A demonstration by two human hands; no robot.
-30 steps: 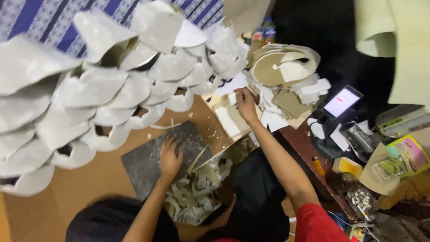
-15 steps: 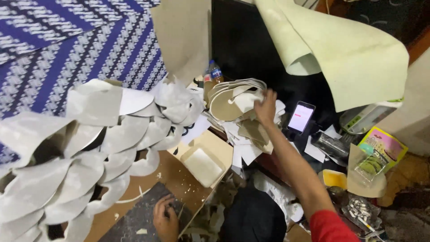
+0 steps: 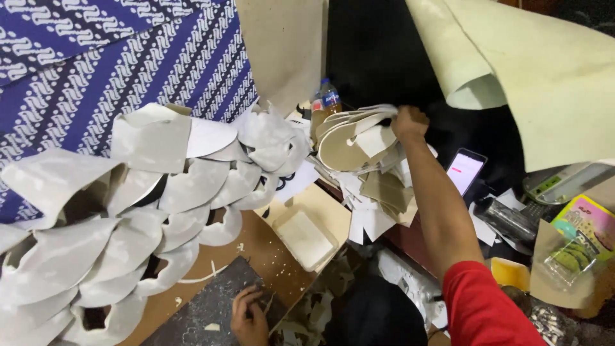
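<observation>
My right hand [image 3: 410, 122] reaches far forward and grips the top edge of a stack of beige cut-out sheets [image 3: 349, 144] standing on a pile of paper scraps. My left hand [image 3: 248, 314] rests flat, fingers spread, on a dark grey cutting mat [image 3: 205, 307] at the bottom of the view. A long row of overlapping grey-white cut pieces [image 3: 128, 211] fills the left side, just beyond the mat.
A flat cardboard box with a white pad [image 3: 306, 237] lies on the brown board. A plastic bottle [image 3: 330, 97] stands behind the stack. A lit phone [image 3: 466, 170], a snack packet [image 3: 580, 240] and a large rolled beige sheet [image 3: 525, 70] are at right. Blue patterned cloth [image 3: 122, 64] hangs behind.
My right hand has reached further forward and up from the scrap pile to the stack of beige sheets. The view has tilted upward; my left hand stays on the mat.
</observation>
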